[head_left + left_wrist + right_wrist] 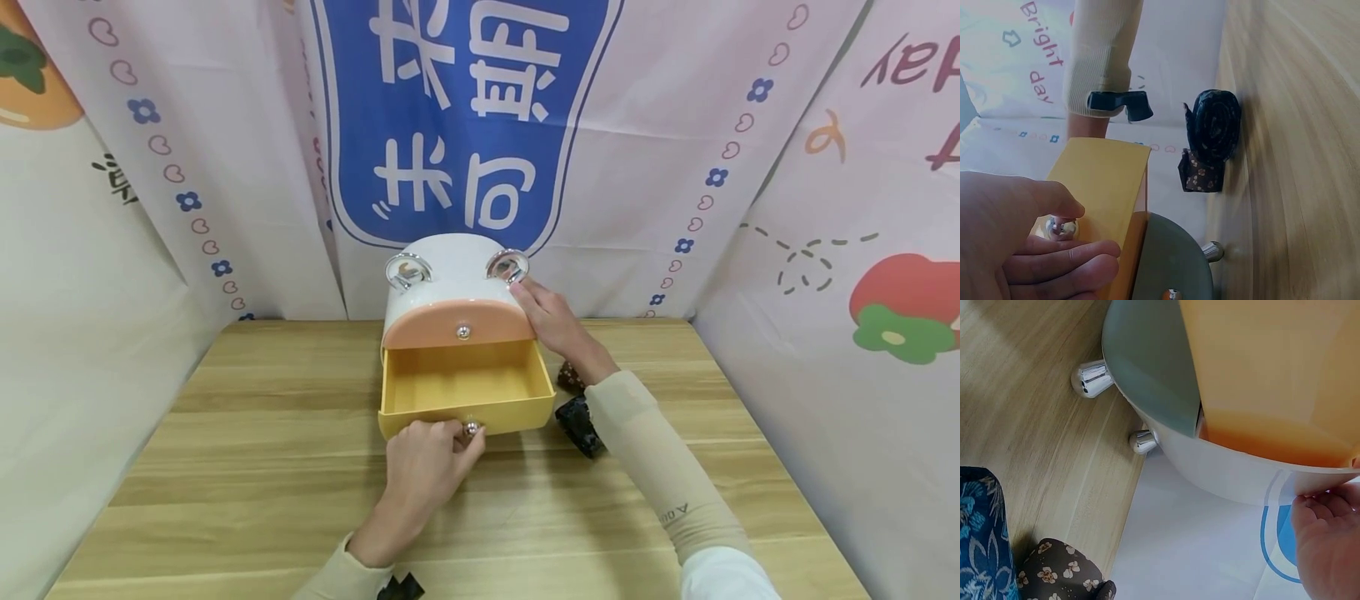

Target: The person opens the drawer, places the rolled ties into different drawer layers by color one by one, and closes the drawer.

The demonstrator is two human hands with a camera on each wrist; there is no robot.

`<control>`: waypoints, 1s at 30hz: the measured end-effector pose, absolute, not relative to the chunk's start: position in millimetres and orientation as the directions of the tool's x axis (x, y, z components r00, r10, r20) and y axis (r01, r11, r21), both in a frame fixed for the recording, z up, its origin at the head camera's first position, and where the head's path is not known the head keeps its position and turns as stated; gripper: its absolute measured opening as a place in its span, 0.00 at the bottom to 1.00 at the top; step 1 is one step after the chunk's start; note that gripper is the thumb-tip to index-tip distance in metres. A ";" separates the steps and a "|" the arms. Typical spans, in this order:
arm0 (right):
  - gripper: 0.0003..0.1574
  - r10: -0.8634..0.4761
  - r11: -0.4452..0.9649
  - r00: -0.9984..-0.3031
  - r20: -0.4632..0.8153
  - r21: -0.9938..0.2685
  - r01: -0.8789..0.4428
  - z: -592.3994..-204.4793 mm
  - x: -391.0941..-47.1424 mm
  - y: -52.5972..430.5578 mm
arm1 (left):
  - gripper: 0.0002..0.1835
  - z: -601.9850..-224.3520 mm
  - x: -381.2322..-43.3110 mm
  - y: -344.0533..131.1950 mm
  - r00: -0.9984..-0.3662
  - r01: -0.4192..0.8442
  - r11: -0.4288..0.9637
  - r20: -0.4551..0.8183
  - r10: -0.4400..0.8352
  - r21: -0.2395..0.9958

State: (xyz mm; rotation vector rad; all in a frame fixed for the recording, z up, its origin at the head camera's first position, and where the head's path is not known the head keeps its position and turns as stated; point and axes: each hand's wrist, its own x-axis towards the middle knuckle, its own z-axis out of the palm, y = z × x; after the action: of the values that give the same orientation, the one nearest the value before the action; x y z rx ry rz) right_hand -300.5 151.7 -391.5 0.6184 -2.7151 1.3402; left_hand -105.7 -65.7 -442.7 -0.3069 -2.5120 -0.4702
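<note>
A small white drawer cabinet (453,267) with a rounded body, two silver ring-shaped ears and stubby silver feet (1092,379) stands on the wooden table. Its yellow drawer (468,414) is pulled out, and its bare bottom shows. With thumb and fingers my left hand (426,462) pinches the drawer's round silver knob (1062,229). My right hand (553,319) rests against the cabinet's right side, just below the right ear, fingertips touching the white shell. Above the yellow drawer, the peach top drawer (423,323) is closed. A grey-green lower front (1147,369) shows from below.
Right of the cabinet, near my right forearm, lie a rolled dark blue floral cloth (1215,127) and a brown floral cloth (1202,175). Printed white curtains (637,167) hang close behind the cabinet and along both sides of the table (247,467).
</note>
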 end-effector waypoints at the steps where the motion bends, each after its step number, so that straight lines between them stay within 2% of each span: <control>1: 0.40 -0.332 0.549 -0.918 0.217 -0.747 -0.375 -391.0 -301.0 151.8 | 0.23 -442.9 -105.7 -65.6 -0.819 0.311 0.912 0.562 0.115 0.267; 8: 0.40 -0.348 0.598 -0.917 0.196 -0.707 -0.378 -379.8 -297.9 156.8 | 0.23 -443.8 -104.9 -64.6 -0.832 0.306 0.912 0.543 0.117 0.273; 18: 0.49 -0.395 0.673 -0.908 0.138 -0.630 -0.388 -368.6 -292.2 196.5 | 0.21 -444.7 -105.0 -66.1 -0.822 0.311 0.912 0.558 0.117 0.267; 30: 0.54 -0.400 0.733 -0.914 0.068 -0.576 -0.363 -404.9 -291.1 270.5 | 0.21 -443.5 -106.2 -66.8 -0.828 0.318 0.908 0.546 0.126 0.273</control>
State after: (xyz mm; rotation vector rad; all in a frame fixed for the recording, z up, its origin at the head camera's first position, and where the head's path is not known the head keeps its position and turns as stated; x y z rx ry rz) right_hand -291.1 270.5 -404.9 0.6573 -2.9801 0.9696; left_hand -106.2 -66.8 -443.5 -0.3185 -2.5332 -0.4831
